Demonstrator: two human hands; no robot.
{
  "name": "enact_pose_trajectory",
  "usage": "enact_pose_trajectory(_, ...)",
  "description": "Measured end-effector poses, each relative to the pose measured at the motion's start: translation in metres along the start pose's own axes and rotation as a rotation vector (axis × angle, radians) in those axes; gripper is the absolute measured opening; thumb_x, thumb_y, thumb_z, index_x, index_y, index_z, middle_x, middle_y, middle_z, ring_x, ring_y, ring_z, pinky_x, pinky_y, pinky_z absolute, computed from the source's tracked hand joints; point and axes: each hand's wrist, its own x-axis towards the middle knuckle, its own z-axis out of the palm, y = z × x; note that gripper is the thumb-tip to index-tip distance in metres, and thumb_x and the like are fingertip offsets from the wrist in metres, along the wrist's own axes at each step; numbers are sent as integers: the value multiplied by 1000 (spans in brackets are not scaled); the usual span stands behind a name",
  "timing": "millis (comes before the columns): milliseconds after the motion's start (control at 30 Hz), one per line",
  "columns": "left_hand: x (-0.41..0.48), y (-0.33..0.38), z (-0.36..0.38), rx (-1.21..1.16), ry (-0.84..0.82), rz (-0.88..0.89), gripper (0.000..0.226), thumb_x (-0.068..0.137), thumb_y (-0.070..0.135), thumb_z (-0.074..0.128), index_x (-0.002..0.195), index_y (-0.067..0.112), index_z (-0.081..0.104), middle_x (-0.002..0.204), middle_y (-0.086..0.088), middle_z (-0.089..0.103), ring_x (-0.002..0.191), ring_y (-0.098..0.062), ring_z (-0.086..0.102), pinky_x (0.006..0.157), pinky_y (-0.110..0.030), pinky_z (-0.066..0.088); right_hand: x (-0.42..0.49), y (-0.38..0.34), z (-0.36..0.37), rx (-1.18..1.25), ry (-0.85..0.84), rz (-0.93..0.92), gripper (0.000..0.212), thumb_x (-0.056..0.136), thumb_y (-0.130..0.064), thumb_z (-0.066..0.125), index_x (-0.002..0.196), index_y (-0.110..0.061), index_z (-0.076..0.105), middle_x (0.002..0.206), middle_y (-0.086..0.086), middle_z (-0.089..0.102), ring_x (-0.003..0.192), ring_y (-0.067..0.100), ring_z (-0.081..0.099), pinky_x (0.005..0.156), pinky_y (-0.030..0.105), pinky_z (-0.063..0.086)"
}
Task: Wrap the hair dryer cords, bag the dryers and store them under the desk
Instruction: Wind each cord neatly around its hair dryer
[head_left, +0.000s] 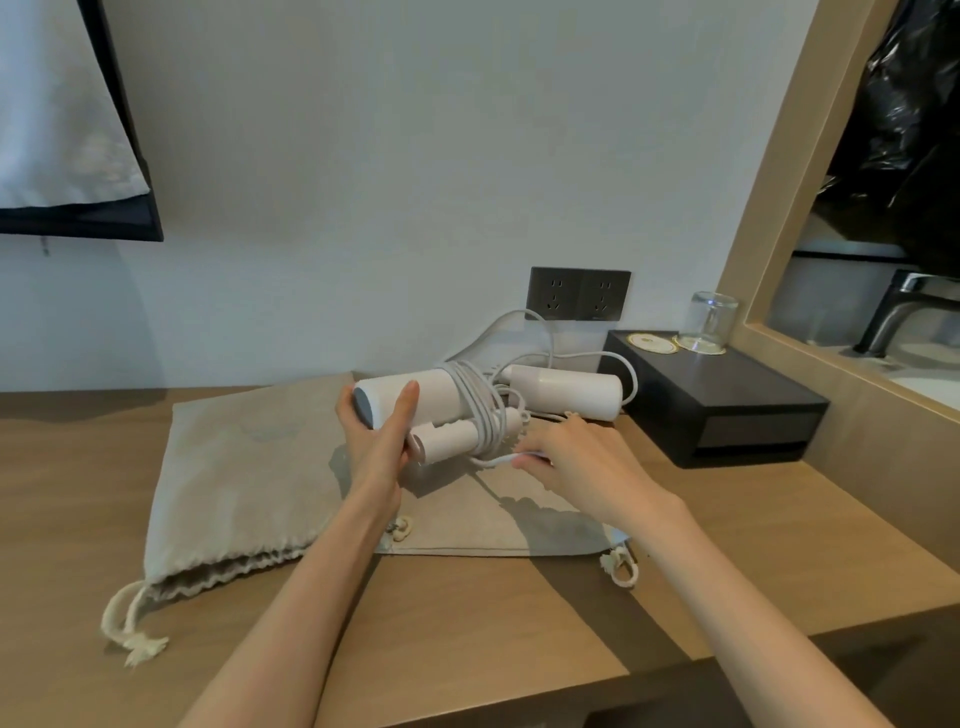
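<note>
My left hand (376, 441) grips the barrel of a white hair dryer (426, 402) above the wooden desk (467, 623). Its white cord (475, 405) is coiled several times around the barrel and the folded handle (447, 441). My right hand (576, 462) pinches the loose end of that cord just right of the handle. A second white hair dryer (566, 392) lies behind on the desk, its cord looping loosely toward the wall. Two beige drawstring bags lie flat under my hands: one at the left (234, 483), one at the right (493, 525).
A black box (727, 410) stands at the back right with an upturned glass (711, 322) and coasters on it. A dark double wall socket (576, 295) sits behind the dryers. A wood-framed opening at right shows a tap (904, 306). The desk's front edge runs below my forearms.
</note>
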Motion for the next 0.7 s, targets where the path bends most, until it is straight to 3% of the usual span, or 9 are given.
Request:
enact_pose_trajectory(100, -1, -2, -1, 49, 0, -41, 73, 83, 29, 71, 140, 33, 26, 111, 5, 49, 85, -7, 57, 67, -29, 53, -3, 3, 5, 65, -1, 33, 32, 96, -41, 46, 84, -18, 66, 70, -4, 62, 62, 12, 53, 54, 28, 39)
enact_pose_trajectory(233, -3, 2, -4, 258, -1, 12, 62, 86, 32, 67, 134, 24, 30, 115, -1, 47, 94, -17, 54, 70, -28, 48, -8, 6, 9, 200, 3, 48, 31, 97, -38, 47, 77, -20, 64, 67, -5, 60, 57, 7, 51, 54, 24, 36)
enact_pose_trajectory(333, -1, 1, -4, 547, 18, 84, 53, 88, 34, 62, 130, 16, 34, 122, -6, 37, 99, -21, 45, 74, -25, 36, -8, 7, 10, 494, -2, 111, 21, 98, -32, 47, 97, -32, 68, 67, -10, 62, 63, 4, 56, 63, 23, 44)
enact_pose_trajectory(433, 2, -2, -8, 755, 2, 192, 55, 87, 38, 62, 130, 14, 37, 129, -10, 40, 104, -27, 49, 86, -34, 41, -9, 7, 11, 710, -20, 136, 21, 97, -28, 49, 105, -38, 65, 71, -10, 67, 77, 23, 63, 81, 34, 51)
enact_pose_trajectory(500, 4, -5, -12, 925, -10, 351, 52, 87, 35, 60, 130, 16, 40, 129, -8, 48, 112, -30, 49, 93, -42, 43, -10, 5, 9, 758, -47, 121, 18, 96, -24, 50, 99, -31, 67, 74, -7, 69, 73, 24, 61, 71, 27, 50)
enact_pose_trajectory(600, 4, -5, -15, 1109, -47, 521, 43, 87, 28, 59, 128, 17, 48, 122, -7, 59, 114, -30, 50, 94, -42, 38, -11, 4, 7, 915, -77, 142, 23, 97, -16, 47, 95, -18, 70, 82, -3, 72, 61, 10, 55, 53, 15, 40)
enact_pose_trajectory(700, 3, -7, -8, 1335, -125, 716, 38, 88, 24, 58, 124, 17, 54, 120, -5, 60, 117, -27, 49, 102, -47, 24, -14, 8, 9, 1071, -109, 170, 34, 95, -2, 38, 94, -16, 69, 92, -4, 74, 79, 16, 63, 56, 18, 40)
